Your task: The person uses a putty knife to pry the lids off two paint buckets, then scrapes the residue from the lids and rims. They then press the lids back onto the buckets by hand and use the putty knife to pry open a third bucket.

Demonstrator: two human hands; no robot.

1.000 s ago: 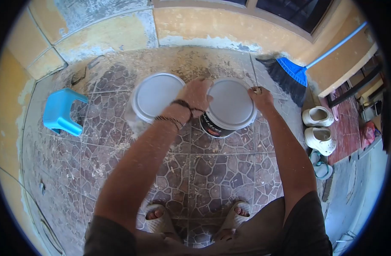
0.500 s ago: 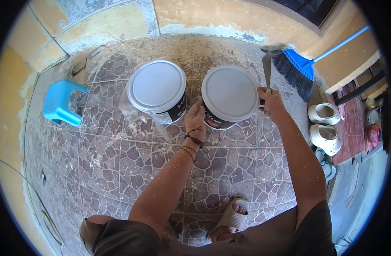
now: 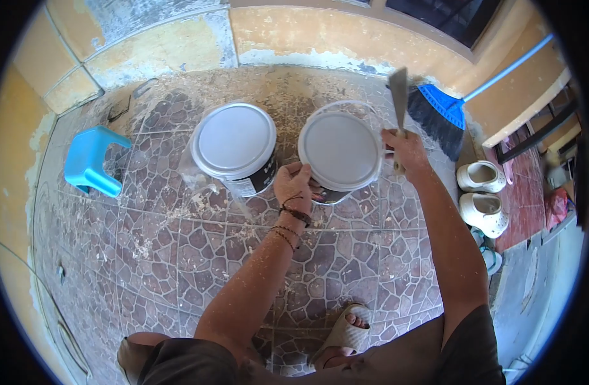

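Observation:
My right hand [image 3: 407, 153] is closed around the handle of a putty knife [image 3: 400, 96], its broad metal blade pointing up. That hand is at the right edge of a paint bucket [image 3: 333, 196] with a pale grey lid [image 3: 341, 149]. At the near left edge of this lid, my left hand [image 3: 293, 184] grips with its thumb at the rim and its fingers underneath. A thin pale arc shows beyond the lid's far edge. To the left stands a second paint bucket [image 3: 263, 178], its own lid [image 3: 236, 139] on top.
A blue plastic stool [image 3: 92, 160] stands at the left. A blue broom [image 3: 441, 108] leans by the back wall [image 3: 307, 35]. White clogs [image 3: 484, 215] sit at the right. Pale flakes litter the stone-patterned tile floor [image 3: 198, 256].
The right bucket's lid has shifted slightly left, and a pale arc now shows behind it. My left thumb has moved onto its rim. The view has tilted slightly upward.

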